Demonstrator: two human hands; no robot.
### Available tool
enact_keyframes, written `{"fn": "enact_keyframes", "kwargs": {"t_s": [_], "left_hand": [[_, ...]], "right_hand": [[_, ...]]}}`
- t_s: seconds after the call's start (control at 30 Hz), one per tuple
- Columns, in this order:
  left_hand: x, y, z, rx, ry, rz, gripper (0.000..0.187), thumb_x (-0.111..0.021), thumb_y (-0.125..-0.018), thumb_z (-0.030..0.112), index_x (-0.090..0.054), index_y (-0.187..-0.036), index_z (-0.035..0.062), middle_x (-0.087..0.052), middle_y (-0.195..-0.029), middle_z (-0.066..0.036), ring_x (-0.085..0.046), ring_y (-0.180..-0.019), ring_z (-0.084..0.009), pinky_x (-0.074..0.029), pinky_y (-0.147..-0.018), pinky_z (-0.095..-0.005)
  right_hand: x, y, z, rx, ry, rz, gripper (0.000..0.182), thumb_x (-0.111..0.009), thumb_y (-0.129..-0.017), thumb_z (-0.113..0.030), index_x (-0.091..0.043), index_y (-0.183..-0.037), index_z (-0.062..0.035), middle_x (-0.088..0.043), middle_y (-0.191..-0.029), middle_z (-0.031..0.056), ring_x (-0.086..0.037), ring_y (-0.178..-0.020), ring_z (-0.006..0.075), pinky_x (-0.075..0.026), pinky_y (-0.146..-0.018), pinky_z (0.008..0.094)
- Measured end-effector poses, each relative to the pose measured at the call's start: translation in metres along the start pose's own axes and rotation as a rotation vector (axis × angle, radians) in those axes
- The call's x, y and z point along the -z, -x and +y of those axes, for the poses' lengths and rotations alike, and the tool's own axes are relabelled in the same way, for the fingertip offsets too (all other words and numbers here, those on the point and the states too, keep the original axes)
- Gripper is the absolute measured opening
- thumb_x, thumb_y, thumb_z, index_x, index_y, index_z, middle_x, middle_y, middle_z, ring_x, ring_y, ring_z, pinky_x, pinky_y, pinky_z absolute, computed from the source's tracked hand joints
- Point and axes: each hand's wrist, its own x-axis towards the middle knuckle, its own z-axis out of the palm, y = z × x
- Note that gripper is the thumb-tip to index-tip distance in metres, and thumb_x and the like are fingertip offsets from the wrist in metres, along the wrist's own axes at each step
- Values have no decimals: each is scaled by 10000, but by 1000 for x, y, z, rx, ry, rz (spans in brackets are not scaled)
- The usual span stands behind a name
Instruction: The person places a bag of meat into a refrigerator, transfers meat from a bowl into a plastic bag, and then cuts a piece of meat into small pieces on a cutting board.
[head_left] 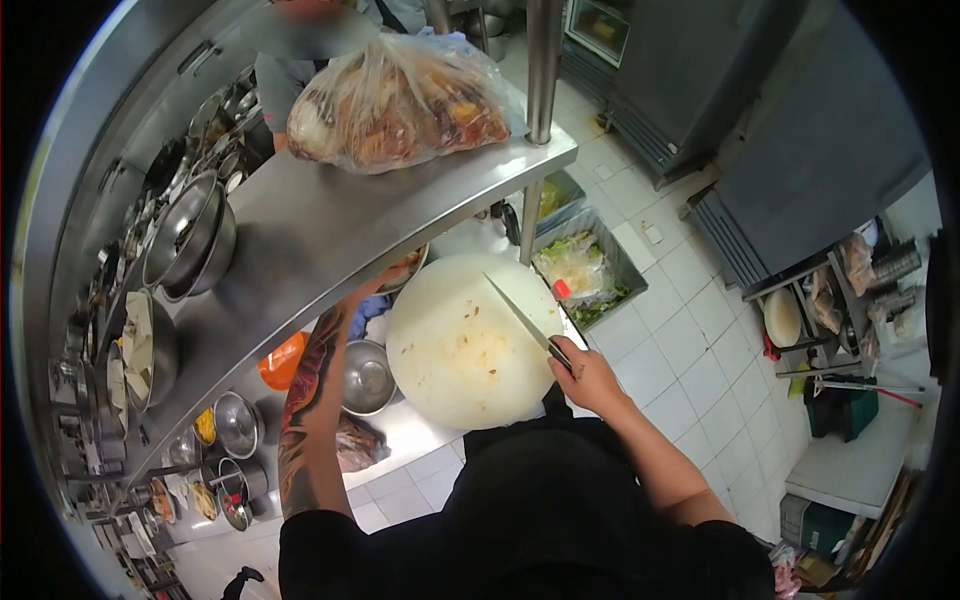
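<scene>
While the right hand (585,375) grips the knife (525,322) by its handle, the blade lies flat across the round white cutting board (460,350), its long axis running up and away from the hand toward the board's far edge. Left hand reaches forward under the steel shelf (330,220); it is hidden there, so its grasp cannot be told, possibly at a dish (408,268). Right hand is the nearer to the board. Steel bowl (368,377) just left of the board; bagged food (400,100) on the shelf above.
</scene>
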Motion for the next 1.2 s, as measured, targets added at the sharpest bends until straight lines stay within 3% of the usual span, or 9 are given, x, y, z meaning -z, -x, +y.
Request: {"fn": "enact_keyframes", "kwargs": {"t_s": [0.3,0.4,0.47,0.53,0.7,0.83,0.9,1.03,1.2], "left_hand": [[-19,47,-9,287,338,281,540,-710,-1010,244,-540,-1487,56,-680,-1368,-110,-691,-1196,-259,-574,-1001,-415],[-51,42,-64,509,1043,322,533,-706,-1023,259,-540,-1486,52,-682,-1367,-103,-695,-1192,-247,-579,-994,-408],[-82,30,-102,601,1776,172,529,-703,-1032,268,-540,-1486,50,-682,-1366,-99,-697,-1189,-239,-582,-990,-404],[25,57,-1,611,1890,-90,526,-658,-1079,382,-563,-1458,30,-671,-1363,-55,-674,-1199,-153,-585,-971,-326],[57,118,87,370,1525,-204,503,-761,-1010,344,-606,-1390,53,-692,-1266,-67,-685,-1131,-154,-570,-957,-301],[26,128,130,200,1432,-258,560,-802,-955,378,-625,-1373,50,-696,-1245,-81,-668,-1113,-204,-533,-983,-339],[24,122,147,61,910,-296,638,-861,-891,383,-626,-1351,7,-684,-1245,-131,-671,-1106,-263,-530,-991,-365],[-4,146,160,223,857,193,682,-832,-880,414,-620,-1401,28,-653,-1239,-173,-651,-1109,-366,-538,-960,-446],[22,163,202,173,542,218,733,-836,-876,330,-543,-1491,59,-622,-1278,-189,-651,-1119,-393,-553,-956,-449]], "right_hand": [[-27,-6,-40,138,-299,-385,385,-646,-1034,-250,-605,-1365,-59,-744,-963,190,-726,-729,341,-566,-717,432],[-32,-20,-71,-132,-381,-787,414,-624,-1053,-267,-578,-1419,-80,-703,-867,65,-620,-577,119,-494,-489,300],[-54,-24,-63,-162,-451,-862,427,-624,-1053,-269,-567,-1432,-81,-700,-863,65,-606,-553,115,-472,-457,290],[-65,-30,-60,-222,-407,-931,423,-627,-1044,-243,-578,-1425,-66,-733,-929,92,-677,-657,166,-553,-563,326],[-51,-36,13,-19,-365,-409,373,-643,-1013,-204,-634,-1346,-37,-769,-1150,170,-734,-1089,326,-556,-976,394],[5,-41,5,-15,-96,-326,350,-637,-1008,-201,-633,-1318,-37,-753,-1109,227,-729,-1028,408,-568,-907,426],[10,-40,-10,12,36,-327,364,-637,-1007,-198,-614,-1332,-36,-749,-1081,249,-725,-1001,432,-562,-887,451],[23,-28,-37,11,-112,-263,362,-624,-1021,-187,-598,-1343,-23,-750,-1007,258,-730,-946,445,-567,-827,464],[25,0,-21,12,-103,-184,376,-632,-1025,-195,-592,-1359,-29,-740,-954,261,-730,-906,447,-568,-789,472]]}}
